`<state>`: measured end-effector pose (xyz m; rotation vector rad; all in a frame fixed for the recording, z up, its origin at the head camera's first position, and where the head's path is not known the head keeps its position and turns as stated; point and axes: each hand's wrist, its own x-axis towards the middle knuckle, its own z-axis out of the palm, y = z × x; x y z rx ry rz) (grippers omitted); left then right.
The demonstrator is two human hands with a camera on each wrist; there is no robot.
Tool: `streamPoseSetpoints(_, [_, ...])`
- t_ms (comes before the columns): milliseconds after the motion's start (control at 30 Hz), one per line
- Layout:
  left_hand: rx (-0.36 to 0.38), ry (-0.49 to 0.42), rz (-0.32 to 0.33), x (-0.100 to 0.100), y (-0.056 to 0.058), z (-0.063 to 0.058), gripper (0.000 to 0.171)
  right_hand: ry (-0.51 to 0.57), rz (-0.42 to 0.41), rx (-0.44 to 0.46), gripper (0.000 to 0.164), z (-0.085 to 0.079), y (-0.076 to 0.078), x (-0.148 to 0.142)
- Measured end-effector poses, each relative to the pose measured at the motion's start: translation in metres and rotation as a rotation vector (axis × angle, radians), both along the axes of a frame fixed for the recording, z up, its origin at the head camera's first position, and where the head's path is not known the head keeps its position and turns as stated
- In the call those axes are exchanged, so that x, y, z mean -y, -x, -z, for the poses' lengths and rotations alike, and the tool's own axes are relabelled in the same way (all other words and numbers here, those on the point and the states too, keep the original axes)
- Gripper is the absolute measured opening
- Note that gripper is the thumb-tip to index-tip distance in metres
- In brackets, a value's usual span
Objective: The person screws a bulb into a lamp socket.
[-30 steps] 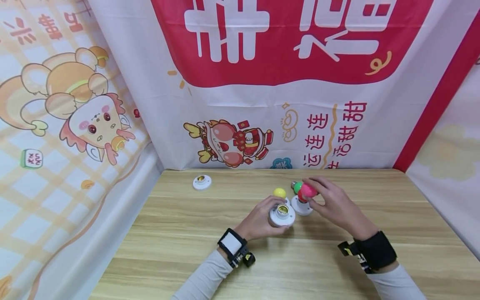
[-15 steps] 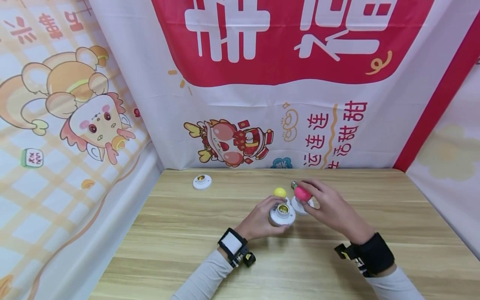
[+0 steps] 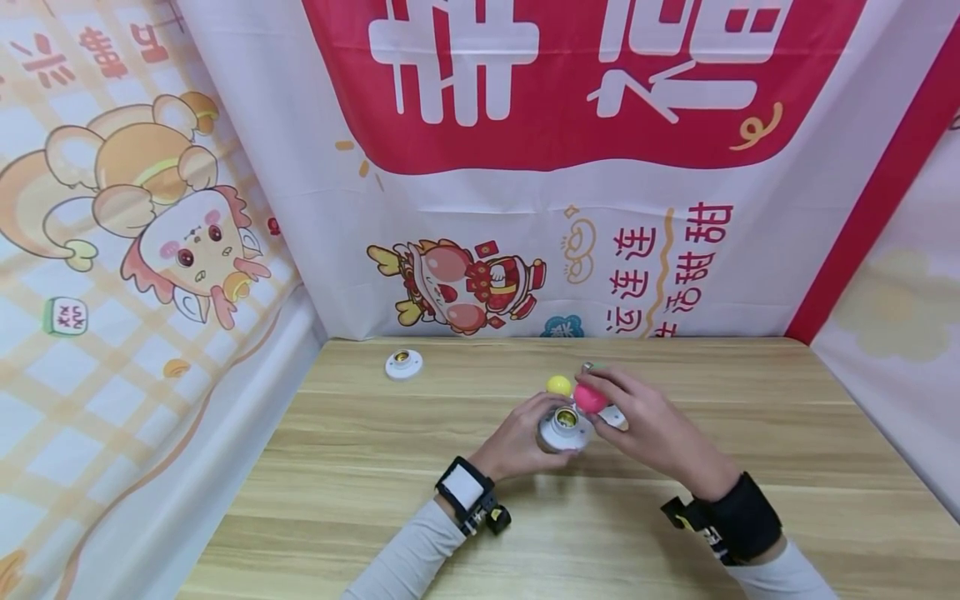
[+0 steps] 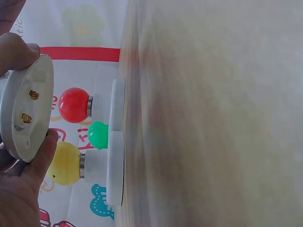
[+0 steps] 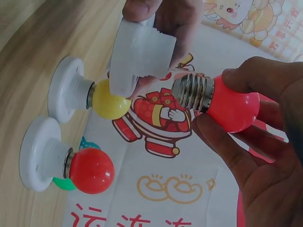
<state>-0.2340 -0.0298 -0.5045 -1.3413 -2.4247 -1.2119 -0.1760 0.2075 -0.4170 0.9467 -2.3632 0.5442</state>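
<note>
The right hand [image 3: 639, 418] grasps a pink bulb [image 3: 591, 398] over the worktop [image 3: 360, 467], nearer its far edge. The left hand [image 3: 517, 439] grips a white socket [image 3: 564, 437] by the rim, mouth upward. The bulb hangs above and to the right of that mouth, apart, its long axis roughly upright, screw end down, not yet in line.

Head view looks down; nearer wrist views share yellow bulb [image 4: 65, 163].

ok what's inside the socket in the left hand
From the head, the socket shows a gold-coloured metal lining, nothing screwed in. Its white wall hides the inside from the right wrist view.
</note>
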Motion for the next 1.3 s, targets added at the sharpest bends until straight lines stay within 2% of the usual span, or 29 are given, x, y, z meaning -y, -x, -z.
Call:
streamPoseSetpoints(200, [0.024,0.000,0.007,0.000,0.000,0.000,0.075,-0.004,-0.017,0.006,0.065,0.004,-0.002,0.005])
streamPoseSetpoints(400, [0.003,0.005,0.001,0.000,-0.001,-0.001,0.077,-0.013,-0.019,0.030,0.063,0.008,-0.001,0.010])
streamPoseSetpoints(900, [0.021,0.020,-0.007,0.000,-0.005,-0.004,0.079,-0.050,0.006,0.151,0.063,0.015,-0.003,0.015])
streamPoseSetpoints(1300, [0.009,0.030,-0.011,0.000,-0.006,-0.004,0.079,-0.052,0.037,0.145,0.063,0.016,-0.004,0.017])
